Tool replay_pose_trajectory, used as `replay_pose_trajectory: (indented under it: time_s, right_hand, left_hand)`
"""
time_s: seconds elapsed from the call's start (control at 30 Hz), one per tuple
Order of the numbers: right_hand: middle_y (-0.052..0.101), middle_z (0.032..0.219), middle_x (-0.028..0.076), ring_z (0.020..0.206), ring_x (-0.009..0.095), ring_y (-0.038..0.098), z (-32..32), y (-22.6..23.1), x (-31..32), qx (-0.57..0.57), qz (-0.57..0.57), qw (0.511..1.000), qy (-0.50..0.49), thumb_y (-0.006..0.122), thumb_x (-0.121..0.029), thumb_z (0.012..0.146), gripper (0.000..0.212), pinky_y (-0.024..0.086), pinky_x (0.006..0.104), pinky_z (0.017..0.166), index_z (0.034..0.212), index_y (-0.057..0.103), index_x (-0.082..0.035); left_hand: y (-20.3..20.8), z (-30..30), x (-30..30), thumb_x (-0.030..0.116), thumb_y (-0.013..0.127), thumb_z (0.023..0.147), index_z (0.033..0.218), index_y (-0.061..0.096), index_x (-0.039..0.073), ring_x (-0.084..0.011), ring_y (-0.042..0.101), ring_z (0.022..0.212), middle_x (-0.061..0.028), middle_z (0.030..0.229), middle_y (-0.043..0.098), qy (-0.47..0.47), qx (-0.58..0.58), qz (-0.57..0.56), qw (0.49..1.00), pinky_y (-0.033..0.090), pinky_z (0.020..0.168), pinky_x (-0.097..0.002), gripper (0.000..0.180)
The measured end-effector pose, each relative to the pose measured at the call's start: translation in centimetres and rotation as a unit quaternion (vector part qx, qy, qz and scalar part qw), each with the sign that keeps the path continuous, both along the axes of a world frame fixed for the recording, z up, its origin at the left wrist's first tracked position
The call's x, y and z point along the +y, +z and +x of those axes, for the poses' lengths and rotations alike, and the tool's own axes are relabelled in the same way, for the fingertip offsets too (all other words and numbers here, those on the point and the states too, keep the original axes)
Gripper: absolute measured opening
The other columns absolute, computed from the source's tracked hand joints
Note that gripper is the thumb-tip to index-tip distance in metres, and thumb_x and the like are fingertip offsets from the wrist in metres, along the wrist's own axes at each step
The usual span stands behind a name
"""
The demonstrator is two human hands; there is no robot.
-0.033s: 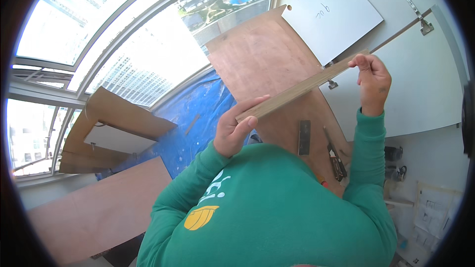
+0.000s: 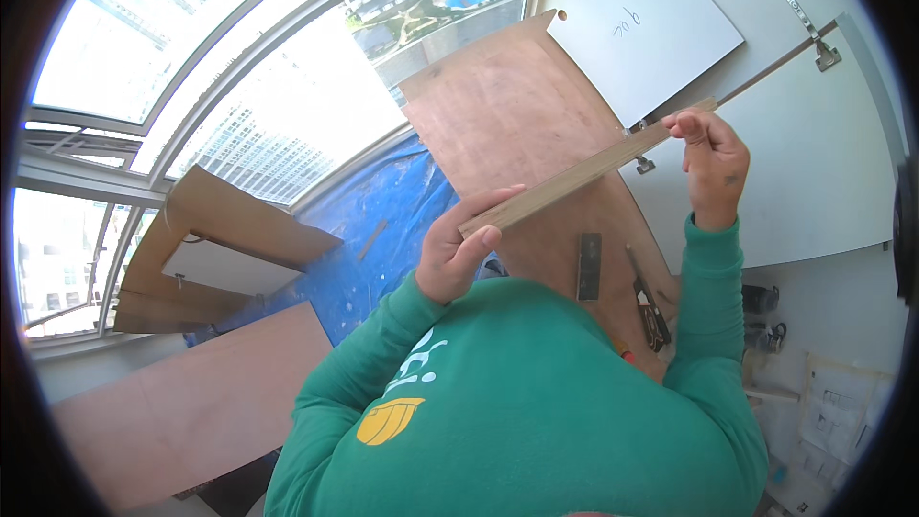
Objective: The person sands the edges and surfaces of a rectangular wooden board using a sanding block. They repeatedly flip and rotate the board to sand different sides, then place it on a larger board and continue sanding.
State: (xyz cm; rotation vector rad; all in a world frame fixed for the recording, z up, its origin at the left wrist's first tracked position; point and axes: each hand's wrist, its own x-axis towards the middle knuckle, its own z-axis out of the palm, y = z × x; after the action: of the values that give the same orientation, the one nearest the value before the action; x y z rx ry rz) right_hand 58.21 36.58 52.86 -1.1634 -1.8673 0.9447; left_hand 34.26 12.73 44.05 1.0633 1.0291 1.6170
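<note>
A long, narrow wooden strip (image 2: 584,172) is held slantwise in front of my chest, its near end at the left and its far end up at the right. My left hand (image 2: 452,247) grips the near end, with the thumb on one side and the fingers on the other. My right hand (image 2: 710,158) is at the strip's far end, its fingers curled and the fingertips against the edge. Beneath the strip lies a reddish-brown plywood board (image 2: 498,96). On that board, close to my body, are a dark rectangular block (image 2: 589,266) and a black-handled tool (image 2: 653,318).
White panels with metal hinges (image 2: 825,56) stand at the right. A blue sheet (image 2: 383,196) covers the floor by the large windows. Brown boards (image 2: 239,220) lean at the left, and another plywood sheet (image 2: 191,402) lies at the lower left.
My right hand has shifted slightly left along the strip, its fingers a bit more bent over the edge. The left hand and the strip have barely moved.
</note>
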Motion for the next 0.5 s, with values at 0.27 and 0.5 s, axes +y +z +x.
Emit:
replay_pose_trajectory:
  time_s: [0.27, 0.5]
  right_hand:
    - [0.068, 0.113, 0.007, 0.118, 0.030, 0.061, -6.8, -0.1, -6.5, -0.176, 0.330, 0.853, 0.364, 0.090, -0.025, 0.076, 0.057, 0.041, 0.0493, 0.110, 0.128, 0.071, -0.013]
    - [0.068, 0.105, 0.006, 0.114, 0.029, 0.062, -9.1, -0.5, -6.0, -0.218, 0.305, 0.865, 0.332, 0.093, -0.023, 0.065, 0.051, 0.038, 0.0512, 0.111, 0.111, 0.073, -0.012]
  left_hand:
    - [-1.7, -0.9, -0.4, 0.047, 0.064, 0.105, 0.149, 0.053, -0.003, -0.0257, 0.058, 0.136, -0.0166, 0.148, 0.062, -0.022, 0.068, 0.010, 0.997, 0.045, 0.114, -0.0398, 0.068]
    - [-3.7, -3.5, -2.2, 0.056, 0.054, 0.108, 0.141, 0.059, -0.006, -0.0257, 0.059, 0.133, -0.0203, 0.140, 0.064, 0.120, 0.095, 0.000, 0.988, 0.046, 0.113, -0.0390, 0.070]
